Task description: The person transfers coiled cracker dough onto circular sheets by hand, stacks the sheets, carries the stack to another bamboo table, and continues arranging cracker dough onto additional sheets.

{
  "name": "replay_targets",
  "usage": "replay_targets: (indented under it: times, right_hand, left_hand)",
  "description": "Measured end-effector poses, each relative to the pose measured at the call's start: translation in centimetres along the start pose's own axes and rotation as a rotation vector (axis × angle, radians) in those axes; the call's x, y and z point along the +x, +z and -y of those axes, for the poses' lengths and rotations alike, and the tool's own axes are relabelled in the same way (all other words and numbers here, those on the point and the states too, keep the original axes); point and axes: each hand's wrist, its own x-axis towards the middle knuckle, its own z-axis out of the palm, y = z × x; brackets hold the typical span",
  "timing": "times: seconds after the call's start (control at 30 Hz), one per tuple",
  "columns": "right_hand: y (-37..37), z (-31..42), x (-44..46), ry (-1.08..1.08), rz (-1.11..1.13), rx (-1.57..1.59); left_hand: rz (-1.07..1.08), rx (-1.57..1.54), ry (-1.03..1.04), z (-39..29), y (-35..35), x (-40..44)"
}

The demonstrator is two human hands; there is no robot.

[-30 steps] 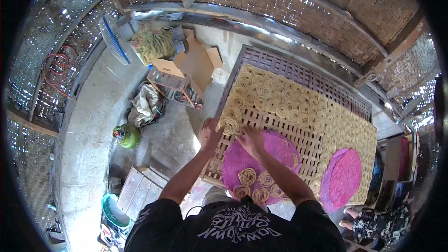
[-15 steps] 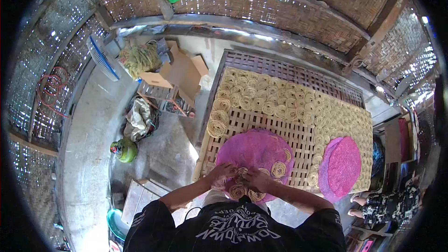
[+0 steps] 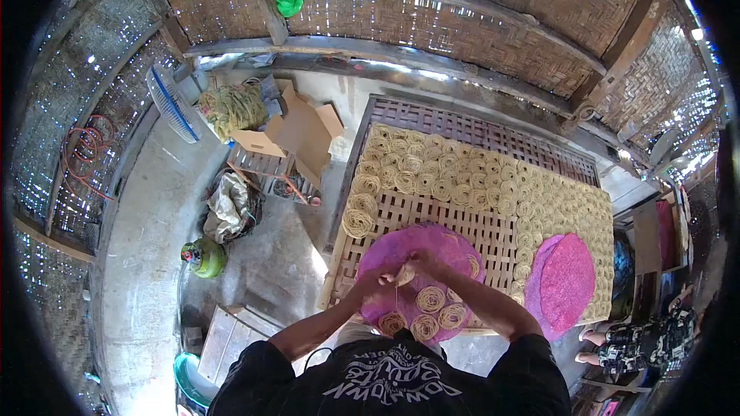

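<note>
A pale yellow coil of noodle strands (image 3: 404, 274) is raised between my two hands over a round pink-purple mat (image 3: 378, 249). My left hand (image 3: 379, 280) is closed at the coil's left side, with a thin strand dangling beside its fingers. On the other side, my right hand (image 3: 422, 262) pinches the coil's upper right edge. My fingers partly hide it. Several flat noodle coils (image 3: 430, 300) lie on the near part of the mat, below my hands.
The mat rests on a woven bamboo rack (image 3: 493, 243) with rows of noodle coils (image 3: 470, 177). Two overlapping pink mats (image 3: 566, 281) lie at right. A cardboard box (image 3: 304, 131), fan (image 3: 171, 104) and green gas cylinder (image 3: 205, 257) stand left. A person's legs (image 3: 609, 345) show at right.
Both hands have lifted a noodle coil up from the mat's near part. The right hand has moved farther forward, and the coils below are now uncovered.
</note>
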Motion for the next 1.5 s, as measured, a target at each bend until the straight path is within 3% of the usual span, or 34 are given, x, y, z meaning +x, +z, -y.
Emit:
replay_targets:
  times: [0.07, 0.1, 0.17, 0.23, 0.33, 0.47, 0.5, 0.6, 0.7, 0.83, 0.93, 0.97, 1.03, 1.07, 1.2, 1.27, 1.37, 1.47, 1.5]
  right_hand:
    - [-1.0, 4.7, 1.0, 0.113, -0.089, 0.226]
    - [-1.8, 6.8, 1.6, 0.171, -0.133, 0.338]
    - [-3.1, 3.7, 5.6, 0.053, -0.129, 0.084]
    - [-3.5, 11.4, 5.8, 0.436, -0.342, 0.566]
    - [-4.6, 8.4, 10.7, 0.272, -0.352, 0.751]
    - [-4.9, 1.6, 18.1, 0.068, -0.521, 0.153]
    - [-5.4, 4.8, 16.9, 0.061, -0.559, -0.114]
    - [-5.1, 6.2, 16.5, 0.049, -0.594, -0.326]
    - [-4.5, 6.2, 16.3, 0.147, -0.664, -0.493]
    - [-3.8, 7.7, 10.5, -0.144, -0.767, -0.720]
    - [-2.3, 5.2, 3.1, -0.434, -0.566, -0.564]
    - [-1.9, 5.6, -0.4, -0.325, -0.441, -0.655]
    - [-0.1, 4.9, -7.1, -0.134, -0.201, -0.770]
    - [0.9, 3.9, -9.3, -0.053, -0.091, -0.797]
    - [4.0, 4.7, -13.7, -0.046, -0.245, -0.849]
    - [5.0, 4.3, -13.2, 0.002, -0.316, -0.844]
    - [6.3, 4.0, -12.9, 0.037, -0.320, -1.081]
    - [5.4, 5.2, -13.0, 0.023, -0.240, -1.129]
    - [4.6, 5.8, -12.9, 0.125, -0.244, -0.972]
  left_hand:
    - [-0.062, -0.517, 0.016, 0.9, -0.9, 2.5]
    - [-0.098, -0.538, -0.119, -1.8, -2.1, 3.1]
    - [-0.213, -0.543, -0.159, -2.8, -3.8, 5.7]
    - [-0.341, -0.528, -0.194, -3.1, -5.5, 8.3]
    - [-0.504, -0.437, -0.208, -3.9, -8.2, 12.4]
    - [-0.718, -0.012, -0.070, -1.0, -10.7, 18.5]
    - [-0.790, 0.139, -0.016, 0.3, -10.9, 19.7]
    - [-0.665, 0.539, -0.185, -4.6, -11.6, 18.0]
    - [-0.700, 0.759, -0.202, -7.3, -11.3, 17.1]
    - [-0.655, 0.660, 0.143, -6.7, -11.5, 13.2]
    - [-0.440, 0.570, 0.264, -5.8, -7.7, 6.1]
    - [-0.353, 0.490, 0.295, -6.2, -6.1, 3.4]
    - [-0.279, 0.416, 0.591, -2.6, -1.7, 0.7]
    - [-0.185, 0.429, 0.520, -3.7, -0.1, -0.3]
    - [0.067, 0.594, 0.352, -5.2, 5.1, -1.2]
    - [0.038, 0.633, 0.326, -4.4, 6.5, -0.9]
    - [0.035, 0.669, 0.348, -3.0, 6.4, -0.4]
    - [0.030, 0.639, 0.347, -4.4, 6.5, -0.6]
    - [0.019, 0.625, 0.337, -5.1, 6.3, -0.3]
